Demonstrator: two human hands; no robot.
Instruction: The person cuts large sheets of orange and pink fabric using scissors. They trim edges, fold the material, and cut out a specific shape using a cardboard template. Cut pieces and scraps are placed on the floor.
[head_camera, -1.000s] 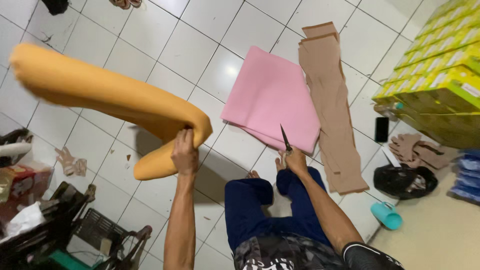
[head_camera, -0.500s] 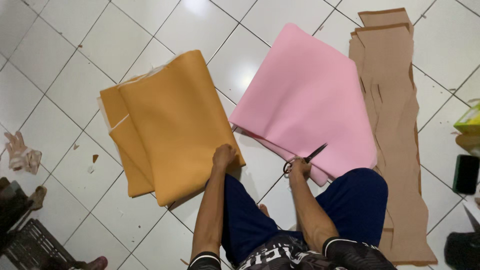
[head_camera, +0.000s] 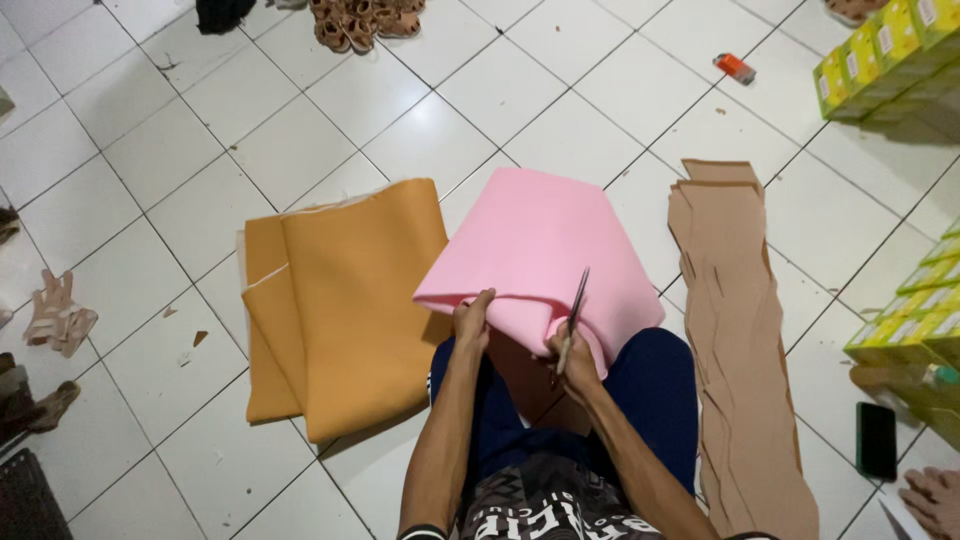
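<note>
Left hand (head_camera: 472, 325): forearm extended forward, fingers pinched shut. Right hand (head_camera: 572, 362): forearm angled inward, fingers curled closed, gripping.

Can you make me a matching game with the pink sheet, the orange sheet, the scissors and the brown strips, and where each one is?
Things:
1. pink sheet
2. orange sheet
3. scissors
4. brown strips

Places:
A. flat on the floor tiles, left of the person's legs
B. in the right hand
C. lying on the floor, right of the legs
D. edge pinched by the left hand

Pairs: 1-D, 2-A, 3-B, 4-C
</note>
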